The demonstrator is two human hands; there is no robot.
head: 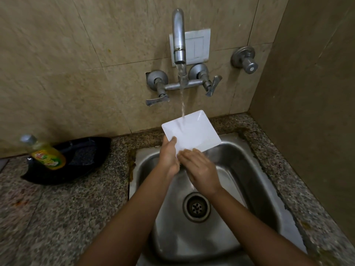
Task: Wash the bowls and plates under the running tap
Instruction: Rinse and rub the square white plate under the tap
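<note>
At mid-frame, your left hand (169, 158) grips the near corner of a white square plate (192, 131) held under the tap (179, 35) stream above the steel sink (240, 160); your right hand (199, 169) rests flat-fingered on its edge. At left, on the tabletop (57, 208), a yellow bottle (44, 153), its label unreadable, stands in a black tray (86, 152).

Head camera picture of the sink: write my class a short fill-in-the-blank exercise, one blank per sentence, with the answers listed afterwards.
1. Water from the tap lands on a white, square ____.
2. The left hand grips the plate's near-left ____.
3. The yellow soap bottle leans in a ____ pan on the counter.
4. The plate is held above a steel ____.

Answers: plate; corner; black; sink
</note>
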